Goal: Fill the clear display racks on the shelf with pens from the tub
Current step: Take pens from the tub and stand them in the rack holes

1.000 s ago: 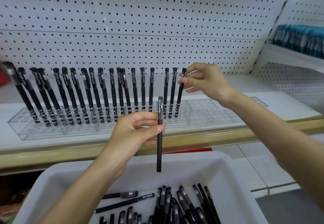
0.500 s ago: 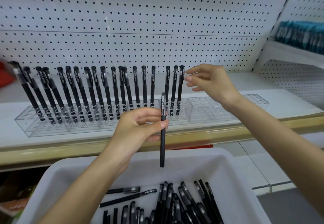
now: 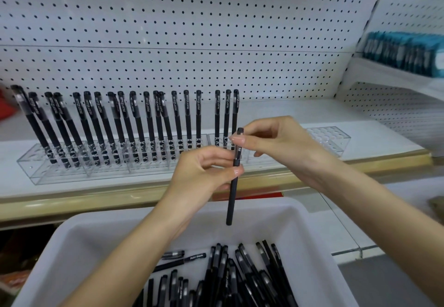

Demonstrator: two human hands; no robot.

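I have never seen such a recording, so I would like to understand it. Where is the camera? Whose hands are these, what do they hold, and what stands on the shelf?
There is no machine: a person works with two bare hands. The single picture comes from a camera worn on the head, looking forward and down. The left hand grips a black pen nearly upright by its middle, above the white tub; the right hand pinches its top end. On the shelf stand clear display racks with a row of pens in them; the rightmost rack shows empty holes. The tub holds more pens.
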